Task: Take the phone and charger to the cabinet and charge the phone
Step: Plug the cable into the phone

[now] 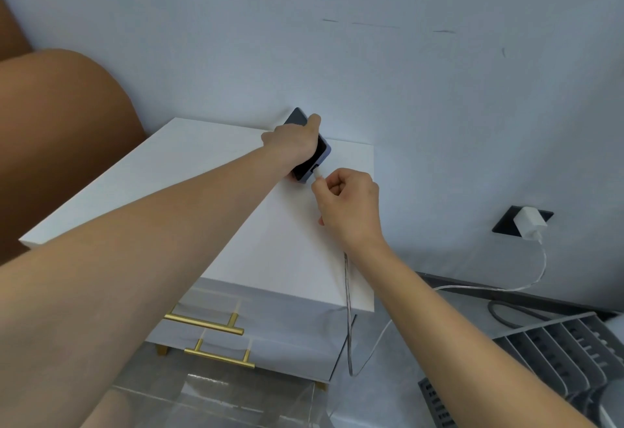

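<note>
A dark phone stands tilted on the white cabinet top near the wall, with my left hand gripping it from above. My right hand pinches the white cable plug at the phone's lower end; the plug touches the port area. The white cable hangs down the cabinet's right side and loops across to the white charger, which sits plugged into a dark wall socket at the right.
The cabinet has two drawers with gold handles. A brown padded headboard rises at the left. A grey slatted appliance lies on the floor at the right, with a dark cord behind it. A clear plastic object stands below.
</note>
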Motion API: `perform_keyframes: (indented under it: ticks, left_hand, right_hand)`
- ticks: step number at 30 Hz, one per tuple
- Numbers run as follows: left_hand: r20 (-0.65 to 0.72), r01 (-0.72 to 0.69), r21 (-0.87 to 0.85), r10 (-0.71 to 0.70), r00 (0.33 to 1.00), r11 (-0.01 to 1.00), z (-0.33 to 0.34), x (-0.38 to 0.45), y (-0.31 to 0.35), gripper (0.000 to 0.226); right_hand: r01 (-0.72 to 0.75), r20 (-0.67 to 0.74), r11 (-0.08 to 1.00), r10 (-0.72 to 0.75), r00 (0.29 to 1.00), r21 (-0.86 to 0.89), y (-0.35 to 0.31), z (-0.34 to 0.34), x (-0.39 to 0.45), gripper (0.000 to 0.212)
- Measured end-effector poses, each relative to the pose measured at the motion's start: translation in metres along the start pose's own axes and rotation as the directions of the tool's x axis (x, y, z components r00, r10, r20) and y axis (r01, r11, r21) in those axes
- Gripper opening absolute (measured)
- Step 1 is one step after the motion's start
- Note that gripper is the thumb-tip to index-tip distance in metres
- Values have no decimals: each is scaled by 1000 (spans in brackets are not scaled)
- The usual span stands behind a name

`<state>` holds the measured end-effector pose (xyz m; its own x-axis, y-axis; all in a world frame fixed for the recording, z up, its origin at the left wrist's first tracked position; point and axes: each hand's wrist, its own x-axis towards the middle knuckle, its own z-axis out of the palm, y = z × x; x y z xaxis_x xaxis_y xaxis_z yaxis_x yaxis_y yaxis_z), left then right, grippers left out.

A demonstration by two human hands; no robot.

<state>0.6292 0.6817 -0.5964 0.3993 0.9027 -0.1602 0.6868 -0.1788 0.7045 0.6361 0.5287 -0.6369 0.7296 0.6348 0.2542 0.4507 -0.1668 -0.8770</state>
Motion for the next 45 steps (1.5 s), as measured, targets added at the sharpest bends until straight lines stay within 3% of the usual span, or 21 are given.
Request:
perform_keyframes:
  ticks: [5,9,14,22,26,33,35,41,45]
  left_hand:
    - [-64,-18,54,22,998,998,5,1,2,52]
    - [-72,-27,14,28,997,1000,2,2,2,72]
    - [-86,-82,18,83,993,996,3,4,-1,64]
    - [-63,-164,63,168,984,984,3,-2,0,73]
    - [-26,-205,240,217,976,949,4,4,-2,72]
    - [-85,-212,516,296,951,830,4,-6,-5,62]
    - [-75,-229,587,334,940,777,6,-7,-5,63]
    - [-20,-241,712,362,932,660,12,-8,-6,63]
    - [-18,-220,721,335,942,657,14,-8,-11,64]
  right_hand:
    - [-5,10,1000,5,1000,-17,-1,-1,-2,30]
    - [-15,-6,1000,15,1000,-4,0,-2,-2,36]
    - [-9,6,1000,9,1000,22,0,-3,-3,36]
    - [-2,20,1000,2,1000,8,-1,-3,-5,37]
    - [-4,38,1000,4,999,5,-4,-4,-5,34]
    - [-13,-8,999,13,1000,-39,-3,-21,-10,30]
    - [-44,4,999,44,999,17,2,-28,-10,26]
    - [-20,-24,999,21,999,45,6,-29,-15,23]
    - [-3,-33,999,5,999,39,6,-28,-17,23]
